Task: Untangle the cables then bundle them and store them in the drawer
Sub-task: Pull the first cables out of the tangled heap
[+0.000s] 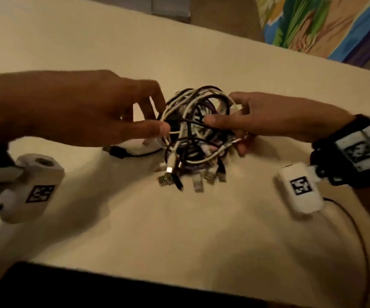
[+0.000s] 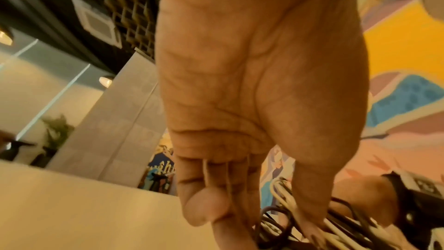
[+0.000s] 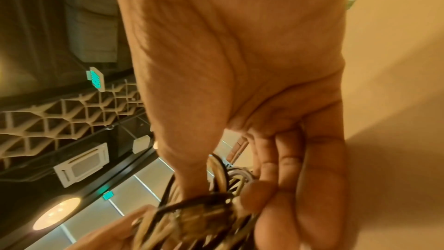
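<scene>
A tangle of white, black and purple cables (image 1: 197, 134) lies in the middle of the pale table (image 1: 179, 236), its plug ends (image 1: 190, 178) spilling toward me. My left hand (image 1: 162, 115) grips the tangle's left side, thumb on a white cable. My right hand (image 1: 224, 127) grips the right side, thumb on top and fingers curled underneath. In the left wrist view the left hand (image 2: 259, 214) presses its thumb on white cables (image 2: 283, 193). The right wrist view has the right hand (image 3: 225, 193) curled round the blurred cables (image 3: 199, 221). No drawer is in view.
A white adapter block (image 1: 141, 145) with a black plug (image 1: 117, 151) lies under my left hand. A colourful mural (image 1: 324, 25) stands beyond the table's far right edge. A dark band (image 1: 90, 290) runs along the near edge.
</scene>
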`<action>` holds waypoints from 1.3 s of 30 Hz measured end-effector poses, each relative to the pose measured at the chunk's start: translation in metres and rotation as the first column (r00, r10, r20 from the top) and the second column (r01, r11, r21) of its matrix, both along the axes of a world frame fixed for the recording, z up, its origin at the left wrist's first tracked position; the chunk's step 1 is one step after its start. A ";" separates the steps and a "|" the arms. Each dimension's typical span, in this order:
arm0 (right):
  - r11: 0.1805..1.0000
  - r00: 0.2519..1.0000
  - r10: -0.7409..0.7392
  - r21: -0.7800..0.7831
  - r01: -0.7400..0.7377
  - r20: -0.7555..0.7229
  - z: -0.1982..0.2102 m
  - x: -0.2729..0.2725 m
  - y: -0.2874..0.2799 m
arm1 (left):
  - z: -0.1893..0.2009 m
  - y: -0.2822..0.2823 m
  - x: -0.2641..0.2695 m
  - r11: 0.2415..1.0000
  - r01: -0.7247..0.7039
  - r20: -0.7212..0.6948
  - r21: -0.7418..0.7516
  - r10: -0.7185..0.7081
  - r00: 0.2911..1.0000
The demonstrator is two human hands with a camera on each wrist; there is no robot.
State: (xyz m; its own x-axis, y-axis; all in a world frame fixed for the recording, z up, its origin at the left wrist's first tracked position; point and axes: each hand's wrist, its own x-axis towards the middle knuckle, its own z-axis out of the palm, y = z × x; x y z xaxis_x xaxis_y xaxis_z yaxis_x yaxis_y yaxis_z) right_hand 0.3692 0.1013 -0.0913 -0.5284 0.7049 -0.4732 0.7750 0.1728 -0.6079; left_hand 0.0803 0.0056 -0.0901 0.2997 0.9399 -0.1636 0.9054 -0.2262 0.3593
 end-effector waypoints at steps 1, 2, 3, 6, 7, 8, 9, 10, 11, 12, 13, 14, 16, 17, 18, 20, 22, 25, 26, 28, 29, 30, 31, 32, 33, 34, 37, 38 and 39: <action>0.999 0.999 -0.034 0.036 0.034 -0.017 0.001 0.001 -0.006 | 0.009 -0.006 0.006 1.000 0.008 -0.019 -0.013 -0.008 1.000; 0.996 0.997 -0.062 0.061 0.064 -0.035 0.002 0.002 -0.013 | 0.018 -0.011 0.013 0.999 0.011 -0.019 -0.042 -0.012 1.000; 0.994 0.996 -0.074 0.080 0.079 -0.057 0.004 0.002 -0.019 | 0.025 -0.017 0.018 0.998 -0.004 -0.022 -0.064 0.002 1.000; 0.985 0.992 -0.072 0.149 0.086 -0.100 0.008 0.007 -0.033 | 0.028 -0.021 0.025 0.993 -0.068 0.063 -0.099 0.074 0.995; 0.982 0.990 -0.074 0.165 0.093 -0.118 0.009 0.011 -0.036 | 0.026 -0.022 0.029 0.991 -0.085 0.101 -0.099 0.095 0.990; 0.980 0.985 -0.082 0.168 0.107 -0.150 0.009 0.017 -0.040 | 0.022 -0.019 0.031 0.991 -0.094 0.126 -0.091 0.105 0.986; 0.979 0.976 -0.101 0.157 0.133 -0.194 0.008 0.023 -0.042 | 0.020 -0.017 0.035 0.991 -0.097 0.147 -0.090 0.110 0.983; 0.977 0.962 -0.127 0.136 0.163 -0.241 0.006 0.030 -0.045 | 0.017 -0.014 0.040 0.992 -0.095 0.157 -0.086 0.107 0.982; 0.974 0.943 -0.161 0.105 0.198 -0.290 0.002 0.036 -0.046 | 0.016 -0.011 0.045 0.993 -0.089 0.147 -0.076 0.099 0.984; 0.969 0.918 -0.203 0.062 0.237 -0.340 -0.003 0.044 -0.047 | 0.015 -0.008 0.051 0.994 -0.080 0.142 -0.072 0.089 0.986; 0.962 0.885 -0.248 0.006 0.272 -0.394 -0.008 0.051 -0.048 | 0.014 -0.004 0.057 0.993 -0.083 0.144 -0.079 0.094 0.985; 0.953 0.843 -0.292 -0.059 0.298 -0.452 -0.014 0.059 -0.048 | 0.014 -0.001 0.064 0.992 -0.086 0.154 -0.094 0.099 0.983; 0.928 0.743 -0.371 -0.205 0.310 -0.556 -0.026 0.072 -0.043 | 0.014 0.008 0.074 0.987 -0.089 0.175 -0.130 0.112 0.978; 0.916 0.703 -0.402 -0.259 0.307 -0.586 -0.030 0.077 -0.040 | 0.014 0.012 0.078 0.985 -0.089 0.184 -0.149 0.116 0.976; 0.909 0.681 -0.416 -0.289 0.300 -0.602 -0.032 0.079 -0.037 | 0.013 0.018 0.080 0.982 -0.092 0.190 -0.167 0.124 0.974; 0.912 0.688 -0.406 -0.309 0.269 -0.601 -0.033 0.082 -0.031 | 0.014 0.025 0.083 0.975 -0.099 0.210 -0.197 0.141 0.967; 0.914 0.703 -0.399 -0.316 0.254 -0.589 -0.032 0.085 -0.023 | 0.014 0.031 0.088 0.971 -0.096 0.257 -0.221 0.153 0.954; 0.925 0.755 -0.371 -0.283 0.252 -0.540 -0.023 0.102 -0.015 | 0.014 0.039 0.098 0.974 -0.047 0.328 -0.223 0.121 0.937; 0.936 0.786 -0.343 -0.255 0.241 -0.515 -0.017 0.111 -0.011 | 0.014 0.044 0.103 0.977 -0.023 0.344 -0.212 0.097 0.934; 0.950 0.809 -0.309 -0.192 0.245 -0.500 -0.009 0.130 -0.003 | 0.012 0.054 0.114 0.979 0.028 0.373 -0.201 0.050 0.927; 0.953 0.802 -0.304 -0.161 0.258 -0.515 -0.005 0.139 -0.001 | 0.012 0.059 0.119 0.977 0.058 0.398 -0.206 0.029 0.917; 0.952 0.787 -0.302 -0.130 0.277 -0.538 -0.004 0.146 0.001 | 0.012 0.063 0.123 0.972 0.095 0.425 -0.217 0.007 0.905; 0.947 0.767 -0.307 -0.103 0.303 -0.564 -0.006 0.151 0.001 | 0.012 0.069 0.127 0.965 0.134 0.445 -0.227 -0.020 0.895; 0.939 0.744 -0.316 -0.083 0.333 -0.589 -0.008 0.154 0.001 | 0.013 0.074 0.129 0.957 0.172 0.457 -0.236 -0.047 0.888; 0.930 0.723 -0.330 -0.077 0.360 -0.606 -0.013 0.157 0.000 | 0.012 0.079 0.129 0.949 0.196 0.461 -0.249 -0.062 0.885; 0.921 0.712 -0.345 -0.077 0.381 -0.611 -0.019 0.157 -0.001 | 0.012 0.081 0.126 0.943 0.209 0.467 -0.260 -0.066 0.882; 0.910 0.709 -0.366 -0.074 0.407 -0.603 -0.027 0.155 -0.001 | 0.011 0.083 0.112 0.944 0.212 0.499 -0.255 -0.059 0.865; 0.908 0.710 -0.370 -0.070 0.414 -0.599 -0.027 0.153 -0.001 | 0.011 0.083 0.106 0.946 0.200 0.515 -0.257 -0.041 0.856; 0.903 0.708 -0.378 -0.067 0.425 -0.596 -0.026 0.151 -0.001 | 0.011 0.082 0.102 0.949 0.185 0.522 -0.253 -0.027 0.853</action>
State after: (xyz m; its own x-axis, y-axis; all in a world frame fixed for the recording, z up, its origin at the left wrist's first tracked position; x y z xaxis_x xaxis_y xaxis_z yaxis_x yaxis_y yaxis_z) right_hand 0.5206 0.1003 -0.1177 -0.3409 0.9336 -0.1106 0.2799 -0.0115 -0.9600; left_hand 0.1818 0.0877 -0.0786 0.5094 0.8332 -0.2150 0.5546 -0.1269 0.8224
